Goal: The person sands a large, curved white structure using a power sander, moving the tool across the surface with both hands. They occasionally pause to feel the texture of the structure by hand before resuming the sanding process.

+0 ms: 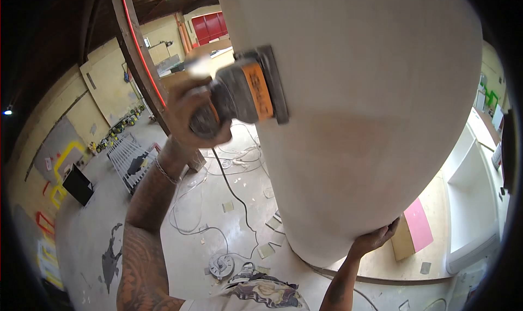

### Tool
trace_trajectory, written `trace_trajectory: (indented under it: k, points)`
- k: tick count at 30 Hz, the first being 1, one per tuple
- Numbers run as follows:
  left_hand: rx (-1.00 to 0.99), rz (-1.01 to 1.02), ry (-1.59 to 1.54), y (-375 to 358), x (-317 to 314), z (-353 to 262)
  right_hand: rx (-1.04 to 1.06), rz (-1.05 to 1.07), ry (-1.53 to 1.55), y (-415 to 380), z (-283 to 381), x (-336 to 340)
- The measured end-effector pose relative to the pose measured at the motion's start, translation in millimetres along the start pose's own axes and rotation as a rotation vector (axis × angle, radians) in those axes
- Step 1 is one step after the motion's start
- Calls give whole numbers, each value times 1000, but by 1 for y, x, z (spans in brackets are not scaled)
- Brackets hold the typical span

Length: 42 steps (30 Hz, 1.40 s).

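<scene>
Against panel (pixel 354 82), sander (pixel 245 95) in left hand (pixel 188 112) (raised)

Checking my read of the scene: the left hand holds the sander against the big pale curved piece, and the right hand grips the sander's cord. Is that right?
Not quite: the head view shows the right hand at the lower part of the curved piece, not on the cord. The left hand does hold the sander against that piece.

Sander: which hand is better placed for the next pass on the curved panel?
Probably left: the left hand grips the sander at the curved panel; the right hand is at the panel's lower edge.
</scene>
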State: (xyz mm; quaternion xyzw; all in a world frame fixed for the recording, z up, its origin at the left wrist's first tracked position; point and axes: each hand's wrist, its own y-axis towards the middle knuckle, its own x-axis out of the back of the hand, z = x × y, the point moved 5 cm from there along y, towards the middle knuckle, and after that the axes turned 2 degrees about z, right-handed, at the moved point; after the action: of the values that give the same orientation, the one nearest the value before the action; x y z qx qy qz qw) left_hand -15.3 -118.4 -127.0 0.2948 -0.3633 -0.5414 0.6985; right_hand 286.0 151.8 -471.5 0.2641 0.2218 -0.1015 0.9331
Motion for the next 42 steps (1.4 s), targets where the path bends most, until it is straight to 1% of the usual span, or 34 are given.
trace_trajectory:
  k: [1, 4, 5, 7, 10, 12, 13, 16, 19, 23, 26, 29, 31, 34, 37, 38, 41, 42]
  points:
    - [19, -15, -7, 8, 3, 13, -3, 4, 7, 0, 0, 0]
    - [-48, 57, 55, 45, 10, 37, -22, 6, -14, 1, -4, 3]
    - [-4, 32, -13, 45, 13, 58, -17, 5, 2, 1, -5, 3]
    - [-68, -19, 44, 73, 22, 68, -8, 5, 30, -3, -8, 5]
    - [32, -59, 7, 99, 29, 97, -14, 20, 34, -2, -8, 4]
    - [53, -107, 34, 114, 37, 133, -5, 21, 31, -1, -12, 6]
    - [62, -132, 47, 126, 40, 140, 0, 22, 29, -1, -13, 6]
    - [91, -196, -233, 170, 36, 139, -2, 16, 28, -1, -11, 6]
    - [-25, -198, -81, 205, 47, 151, -9, 18, 9, -1, -9, 6]
    - [-2, -181, -73, 231, 53, 155, 0, 12, -22, 0, -12, 10]
    - [-8, -191, -91, 235, 57, 157, -2, 18, -35, 1, -11, 12]
    - [-23, -210, -129, 218, 54, 157, 20, 21, -42, -2, -10, 14]
    - [0, -203, -96, 198, 53, 143, 45, 28, -54, -2, -8, 14]
    - [145, -147, -243, 164, 42, 140, 25, 19, -7, -3, -9, 13]
    - [55, -123, -85, 132, 41, 130, 14, -33, -16, -1, -4, 9]
    - [136, -112, -144, 119, 39, 129, 14, -26, -22, -2, -5, 9]
    - [-98, -63, 89, 116, 34, 68, 10, -12, -30, -1, -8, 11]
    - [-132, -43, 95, 111, 33, 58, 4, -11, -24, -1, -9, 11]
